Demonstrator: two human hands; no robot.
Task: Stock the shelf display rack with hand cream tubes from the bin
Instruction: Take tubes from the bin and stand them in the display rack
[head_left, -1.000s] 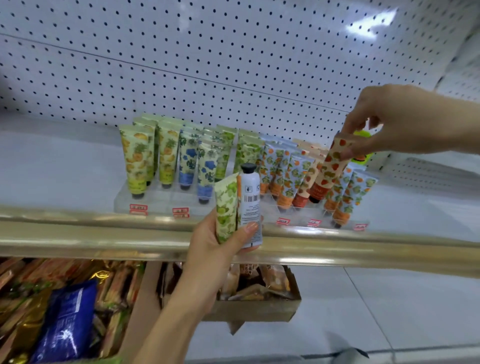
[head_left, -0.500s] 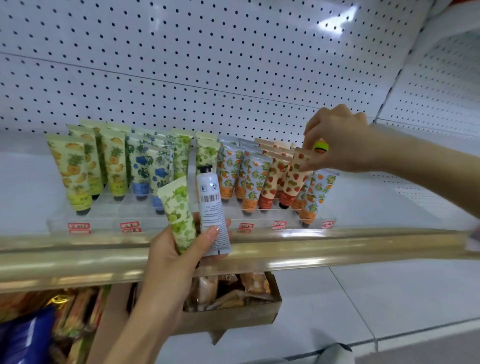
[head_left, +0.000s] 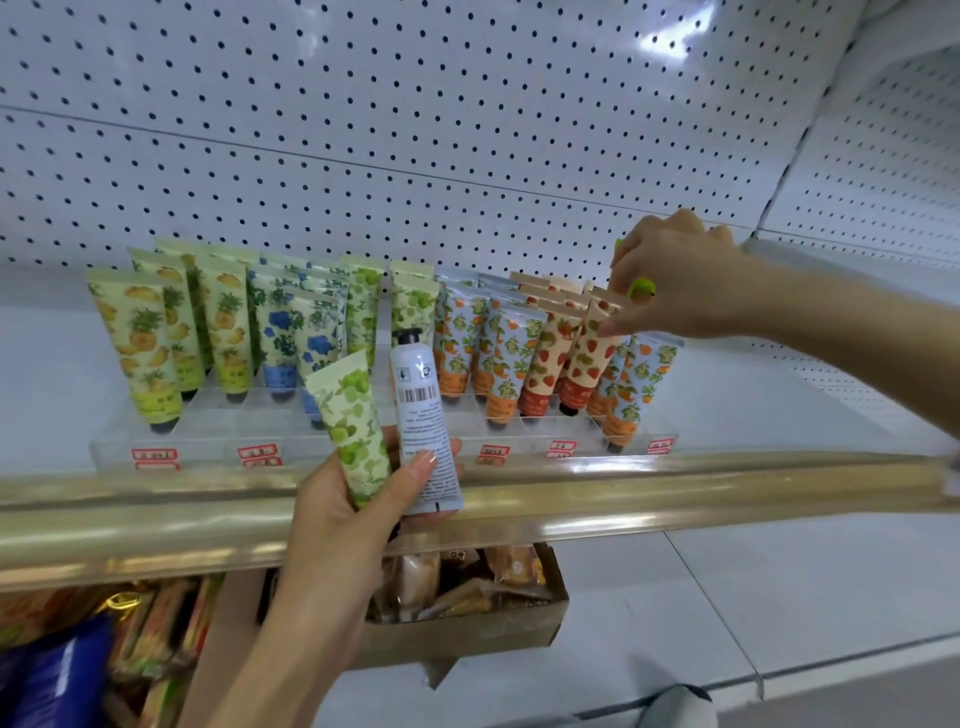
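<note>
Two tubes are gripped by the curled fingers (head_left: 418, 469) of the left hand (head_left: 343, 525) — a green-leaf tube (head_left: 353, 431) and a white barcode tube (head_left: 422, 415), held in front of the gold shelf rail (head_left: 675, 491). The top of a strawberry tube (head_left: 589, 364) is pinched by the right hand (head_left: 680, 280); this tube stands cap-down in the display rack (head_left: 208, 439).

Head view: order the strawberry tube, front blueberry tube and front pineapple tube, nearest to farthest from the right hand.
1. Strawberry tube, held by the right hand, right end.
2. Front blueberry tube, middle-left.
3. Front pineapple tube, far left.
</note>
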